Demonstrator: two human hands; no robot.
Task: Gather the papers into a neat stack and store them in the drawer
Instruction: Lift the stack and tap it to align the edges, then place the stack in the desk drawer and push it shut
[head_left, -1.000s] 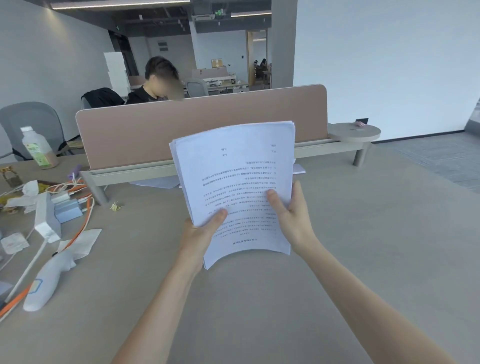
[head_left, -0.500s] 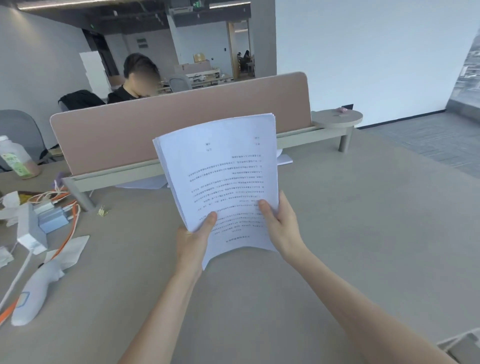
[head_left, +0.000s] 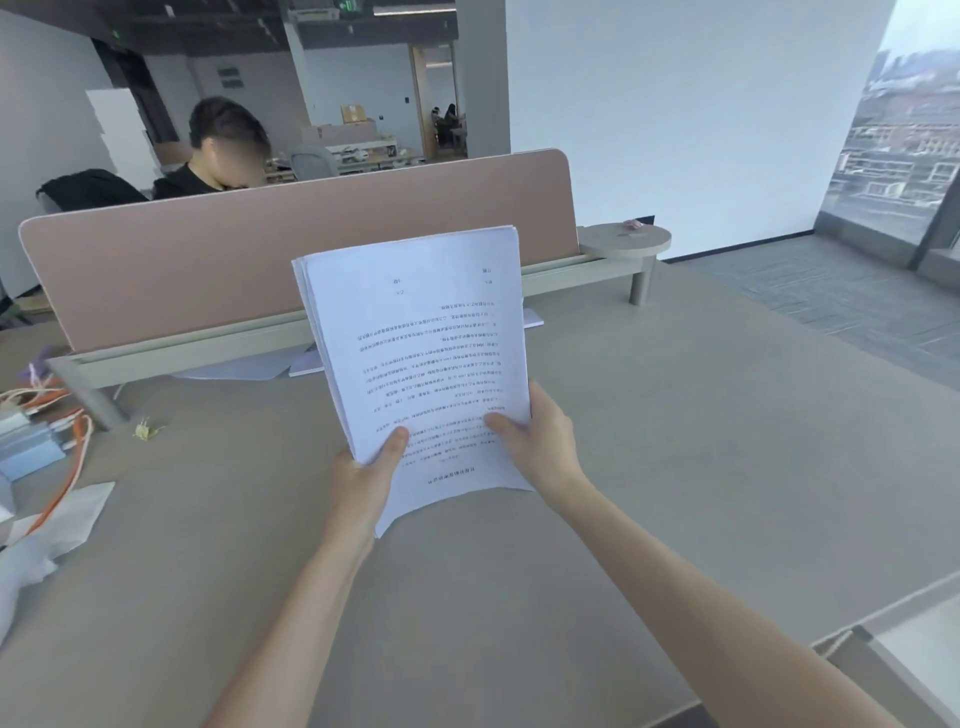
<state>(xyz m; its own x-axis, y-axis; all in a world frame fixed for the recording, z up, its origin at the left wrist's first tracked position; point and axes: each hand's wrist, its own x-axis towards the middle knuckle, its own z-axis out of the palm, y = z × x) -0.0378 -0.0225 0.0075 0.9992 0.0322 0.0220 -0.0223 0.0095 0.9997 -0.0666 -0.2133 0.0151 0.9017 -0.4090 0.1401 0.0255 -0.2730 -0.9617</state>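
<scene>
Two bare hands are holding a stack of papers (head_left: 421, 353) upright above the grey desk (head_left: 701, 441), printed side facing the camera with the text upside down: the left hand (head_left: 363, 480) is pinching the lower left corner with its thumb on the front sheet, and the right hand (head_left: 540, 441) is gripping the lower right edge the same way. Sheet edges are fanning slightly along the stack's left side, and its bottom edge is curling clear of the desk. Behind the stack, a pink divider panel (head_left: 208, 270) is standing along the desk's far side, more loose sheets (head_left: 244, 369) are lying at its foot, and orange cables (head_left: 72, 441) are trailing at far left.
</scene>
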